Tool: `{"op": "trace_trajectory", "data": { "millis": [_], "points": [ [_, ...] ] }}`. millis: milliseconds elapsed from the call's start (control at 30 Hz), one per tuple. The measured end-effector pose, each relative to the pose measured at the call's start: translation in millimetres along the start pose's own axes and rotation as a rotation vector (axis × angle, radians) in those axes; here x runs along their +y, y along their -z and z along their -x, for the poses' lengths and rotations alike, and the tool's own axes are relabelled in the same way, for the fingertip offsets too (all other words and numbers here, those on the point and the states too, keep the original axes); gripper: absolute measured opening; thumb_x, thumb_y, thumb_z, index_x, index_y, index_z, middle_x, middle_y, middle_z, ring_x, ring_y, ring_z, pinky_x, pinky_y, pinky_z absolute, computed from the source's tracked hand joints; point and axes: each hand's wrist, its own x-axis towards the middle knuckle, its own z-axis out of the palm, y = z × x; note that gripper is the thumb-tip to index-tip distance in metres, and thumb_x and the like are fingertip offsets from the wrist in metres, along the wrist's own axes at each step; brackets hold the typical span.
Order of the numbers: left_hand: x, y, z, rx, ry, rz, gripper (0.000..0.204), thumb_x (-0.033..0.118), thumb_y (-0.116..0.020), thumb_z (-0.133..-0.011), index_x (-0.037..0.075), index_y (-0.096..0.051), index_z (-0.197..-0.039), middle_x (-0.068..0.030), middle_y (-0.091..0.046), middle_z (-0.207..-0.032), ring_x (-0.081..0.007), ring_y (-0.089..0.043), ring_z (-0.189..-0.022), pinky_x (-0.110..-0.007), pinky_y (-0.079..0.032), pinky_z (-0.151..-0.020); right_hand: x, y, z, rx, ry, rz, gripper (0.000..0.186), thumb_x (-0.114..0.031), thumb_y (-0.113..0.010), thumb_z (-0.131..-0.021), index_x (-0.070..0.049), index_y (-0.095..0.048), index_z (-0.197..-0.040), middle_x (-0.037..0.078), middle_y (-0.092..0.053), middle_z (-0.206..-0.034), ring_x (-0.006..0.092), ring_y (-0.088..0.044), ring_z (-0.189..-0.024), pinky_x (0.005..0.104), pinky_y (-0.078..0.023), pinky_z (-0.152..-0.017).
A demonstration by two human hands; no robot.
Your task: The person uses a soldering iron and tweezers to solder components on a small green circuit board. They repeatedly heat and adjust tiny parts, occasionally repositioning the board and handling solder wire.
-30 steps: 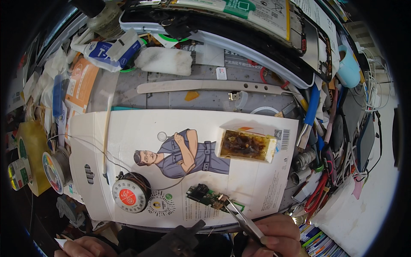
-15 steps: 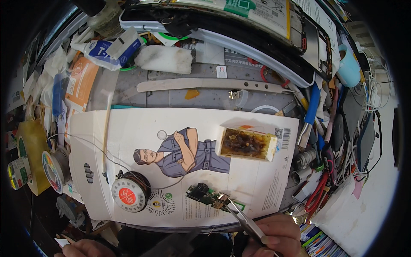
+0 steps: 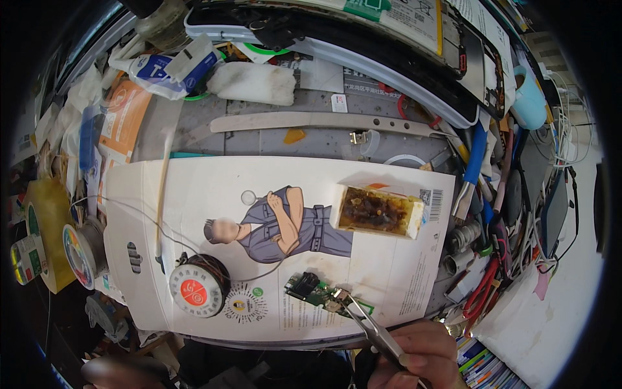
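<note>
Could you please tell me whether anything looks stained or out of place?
Yes: the small white rectangular box on the right of the white printed cardboard sheet looks stained, with dark brown residue caked inside.

Even, moderate light falls on the pale cardboard [image 3: 194, 185], while the lower left corner is dark. The fisheye bends edges toward a black rim, and blur softens the left hand [image 3: 123, 374] and the printed figure's head [image 3: 222, 231].

A light-blue cylinder [image 3: 530, 109] sits at right; an orange packet [image 3: 123, 123] lies at left.
</note>
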Motion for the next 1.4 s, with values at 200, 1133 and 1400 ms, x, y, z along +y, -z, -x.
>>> {"op": "trace_trajectory", "data": {
  "millis": [200, 1133, 1400],
  "points": [
    [-0.9, -0.6, -0.7, -0.015, 0.008, 0.004, 0.065, 0.061, -0.071, -0.091, 0.015, -0.053, -0.133, -0.0135, -0.061, -0.130, -0.0352, -0.057, -0.115, -0.042, -0.047, -0.096, -2.2, -3.2, -1.5, 0.021, -0.008, -0.010, 0.020, -0.011, -0.071, -0.090, 0.005, -0.066, -0.101, 0.024, -0.071, -0.094, 0.0379, -0.070, -0.077, 0.0441, -0.059, -0.072],
    [-1.6, -2.9, -6.1, -0.104, 0.102, 0.036, 0.062, 0.055, -0.069, -0.096, 0.015, -0.051, -0.139, -0.0164, -0.056, -0.140, -0.0412, -0.052, -0.129, -0.053, -0.046, -0.107, -2.5, -3.6, 1.4, 0.030, -0.022, -0.016, 0.019, -0.010, -0.072, -0.090, 0.005, -0.067, -0.099, 0.024, -0.072, -0.095, 0.0372, -0.070, -0.078, 0.0441, -0.059, -0.074],
    [-3.8, -2.3, -6.8, -0.103, 0.083, 0.043, 0.061, 0.054, -0.070, -0.096, 0.015, -0.051, -0.138, -0.0169, -0.056, -0.139, -0.0417, -0.052, -0.129, -0.054, -0.046, -0.108, -4.1, 1.4, -2.7, -0.036, -0.011, 0.017, 0.019, -0.011, -0.072, -0.090, 0.005, -0.067, -0.099, 0.024, -0.072, -0.094, 0.0374, -0.070, -0.078, 0.0442, -0.059, -0.074]
  ]
}}
